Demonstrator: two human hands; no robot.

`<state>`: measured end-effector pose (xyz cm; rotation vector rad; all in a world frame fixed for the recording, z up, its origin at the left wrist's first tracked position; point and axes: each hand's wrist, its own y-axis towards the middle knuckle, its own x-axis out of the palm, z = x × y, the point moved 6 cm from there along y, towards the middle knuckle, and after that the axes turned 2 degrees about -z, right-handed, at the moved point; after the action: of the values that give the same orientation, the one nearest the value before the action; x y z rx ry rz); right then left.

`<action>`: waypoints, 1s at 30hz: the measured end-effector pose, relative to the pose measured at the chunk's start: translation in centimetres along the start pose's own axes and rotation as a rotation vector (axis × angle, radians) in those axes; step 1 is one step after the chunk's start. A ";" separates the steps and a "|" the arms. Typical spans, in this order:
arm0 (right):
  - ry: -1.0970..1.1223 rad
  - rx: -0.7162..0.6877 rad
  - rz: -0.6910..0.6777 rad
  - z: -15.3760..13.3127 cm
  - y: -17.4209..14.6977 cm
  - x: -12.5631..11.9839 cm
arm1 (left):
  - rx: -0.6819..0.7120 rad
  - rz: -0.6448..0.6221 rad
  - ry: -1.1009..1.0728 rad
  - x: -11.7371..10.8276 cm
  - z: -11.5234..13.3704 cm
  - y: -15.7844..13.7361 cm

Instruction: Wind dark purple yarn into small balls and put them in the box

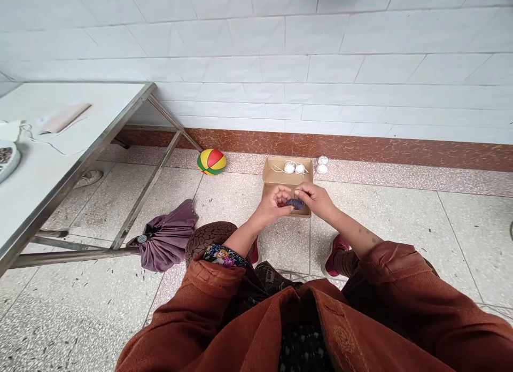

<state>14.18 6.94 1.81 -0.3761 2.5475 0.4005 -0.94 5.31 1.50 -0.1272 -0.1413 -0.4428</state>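
Observation:
Above a brown cardboard box point(287, 171), a small bundle of dark purple-grey yarn point(295, 204) is between my two hands. My left hand point(276, 202) grips its left end between the thumb and curled fingers. From the other side, my right hand point(316, 199) is closed in a pinch on the yarn at its upper right. A thin strand seems to run up to those fingers, too fine to be sure of. Two white yarn balls point(289, 167) with loose ends lie in the far part of the box. My hands hide much of the near part.
Two more white balls point(321, 165) sit on the floor right of the box. A colourful ball point(211, 162) rests by the wall. A folded purple umbrella point(170, 235) leans at the metal-framed table point(116, 113) on my left. My shoes flank the box's near side.

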 end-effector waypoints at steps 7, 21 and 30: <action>-0.036 -0.032 -0.247 0.1 -2.5 4.5 | 0.030 0.215 -0.037 -1.9 -0.8 0.3; 0.034 0.077 0.017 1.8 0.7 0.5 | -0.046 0.122 -0.149 -0.9 -1.3 0.7; -0.082 -0.080 -0.261 -1.2 -2.0 3.9 | -0.013 0.257 -0.120 -2.1 -1.6 0.9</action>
<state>11.10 3.99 0.26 -0.6983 2.3680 0.4097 -2.28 6.73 -0.52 -0.1826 -0.2366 -0.1792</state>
